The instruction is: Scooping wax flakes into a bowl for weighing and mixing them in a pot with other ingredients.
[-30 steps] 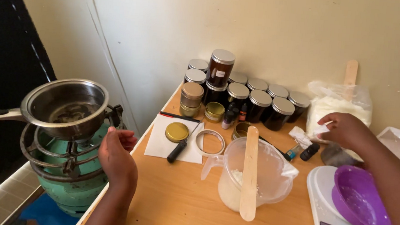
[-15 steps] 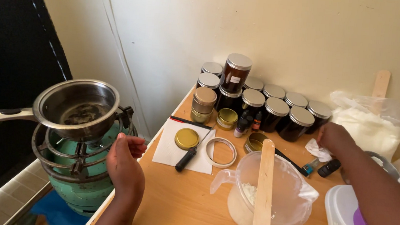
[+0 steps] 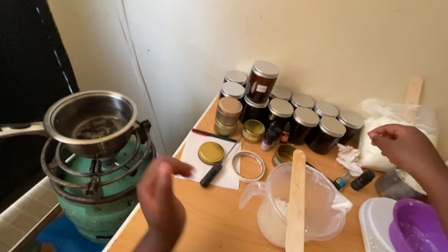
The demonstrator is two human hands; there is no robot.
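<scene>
Wooden desk [image 3: 210,222] by a wall: right hand [image 3: 403,147] curls near the soft white bag [image 3: 391,132] at the back edge, maybe pinching it. Left hand [image 3: 160,201] hovers open, blurry.

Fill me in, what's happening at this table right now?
A person stands at a wooden table crowded with lidded dark jars. The left hand hangs empty and blurred over the table edge, beside a small steel saucepan sitting on a green gas burner. The right hand reaches toward a plastic bag of white flakes; its fingers look pinched, contents unclear. A clear jug with a wooden stick across it stands in front.
</scene>
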